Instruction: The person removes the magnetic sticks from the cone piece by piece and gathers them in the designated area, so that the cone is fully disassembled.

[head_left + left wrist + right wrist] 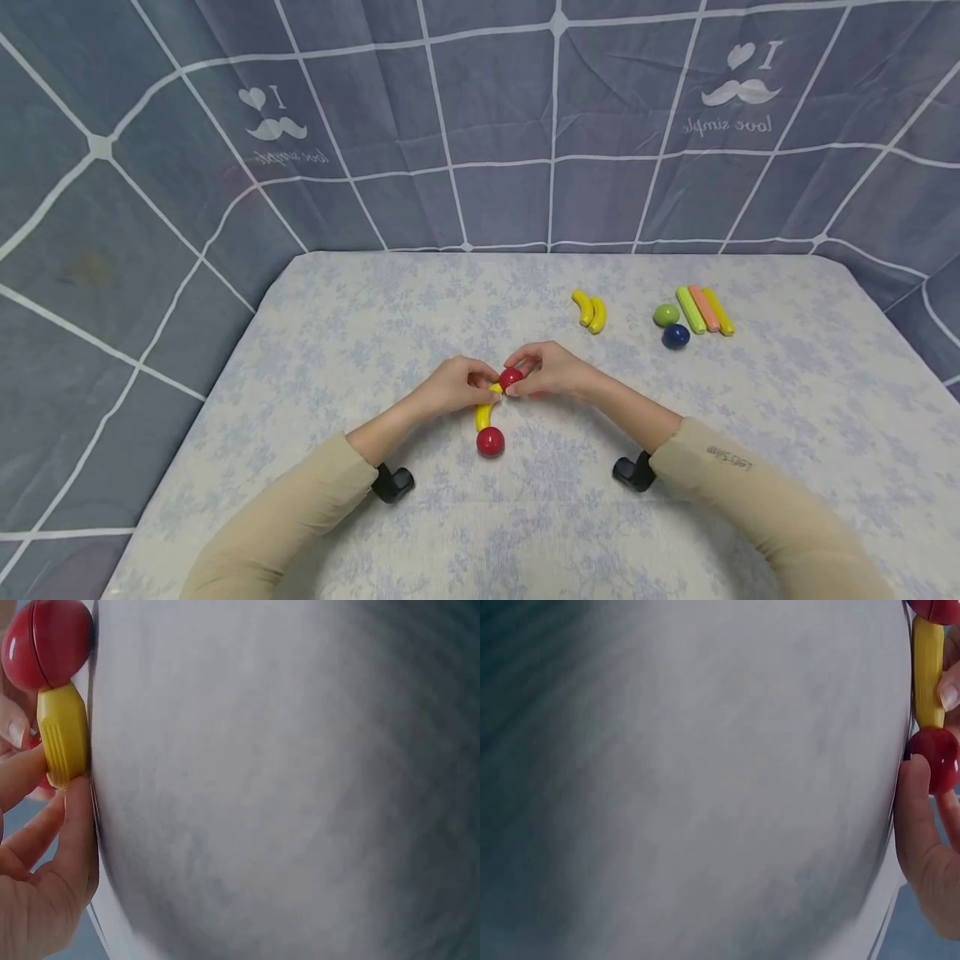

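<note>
At the middle of the table, the left hand (454, 385) pinches the far end of a yellow toy banana (483, 417) between thumb and fingers. The right hand (553, 369) grips a red ball (512, 379) right at that same banana end. A second red ball (491, 442) sits against the banana's near end. In the left wrist view, this near ball (64, 637) shows a seam and meets the banana (64, 731). The right wrist view has the thumb pressed on the gripped red ball (936, 754), which meets the banana's end (928, 675).
Two yellow toy bananas (588, 312) lie farther back on the patterned tablecloth (420, 308). Right of them are a green ball (666, 315), a dark blue ball (676, 337), and a green stick (691, 310), orange stick (705, 309) and yellow stick (718, 312). A tiled-pattern curtain (495, 125) hangs behind.
</note>
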### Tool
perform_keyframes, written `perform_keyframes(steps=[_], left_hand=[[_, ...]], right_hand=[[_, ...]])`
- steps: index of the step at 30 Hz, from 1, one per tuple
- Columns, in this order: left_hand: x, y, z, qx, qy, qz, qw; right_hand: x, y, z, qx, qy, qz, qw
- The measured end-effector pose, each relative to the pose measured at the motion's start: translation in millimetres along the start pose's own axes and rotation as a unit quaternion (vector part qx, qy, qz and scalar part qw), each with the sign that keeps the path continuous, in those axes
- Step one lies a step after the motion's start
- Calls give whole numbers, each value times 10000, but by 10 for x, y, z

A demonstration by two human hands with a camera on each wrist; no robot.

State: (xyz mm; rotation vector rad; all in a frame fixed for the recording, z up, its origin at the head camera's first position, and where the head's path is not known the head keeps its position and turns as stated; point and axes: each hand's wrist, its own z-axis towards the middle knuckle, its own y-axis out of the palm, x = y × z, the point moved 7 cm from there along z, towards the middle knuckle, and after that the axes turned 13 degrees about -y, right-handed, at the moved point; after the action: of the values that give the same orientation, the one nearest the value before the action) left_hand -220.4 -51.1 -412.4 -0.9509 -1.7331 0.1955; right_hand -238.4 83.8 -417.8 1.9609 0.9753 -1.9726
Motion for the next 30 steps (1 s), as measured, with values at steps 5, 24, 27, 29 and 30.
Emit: perform_keyframes(steps=[5, 24, 27, 29, 30], left_hand=[[5, -11, -15, 192, -127, 80, 9997], [-93, 30, 11, 63, -948, -1026, 9902], [-102, 41, 17, 29, -942, -1111, 9893], [-99, 33, 18, 18, -959, -1204, 9881], [-95, 25, 18, 34, -946, -1220, 9880]], right_hand=[[-28, 31, 54, 122, -55, -190, 9997], [-79, 34, 92, -156, -567, -255, 9979], [-78, 34, 98, -150, -553, -283, 9980], [-88, 29, 107, -150, -565, -299, 9978], [-94, 23, 114, -144, -574, -301, 9978]])
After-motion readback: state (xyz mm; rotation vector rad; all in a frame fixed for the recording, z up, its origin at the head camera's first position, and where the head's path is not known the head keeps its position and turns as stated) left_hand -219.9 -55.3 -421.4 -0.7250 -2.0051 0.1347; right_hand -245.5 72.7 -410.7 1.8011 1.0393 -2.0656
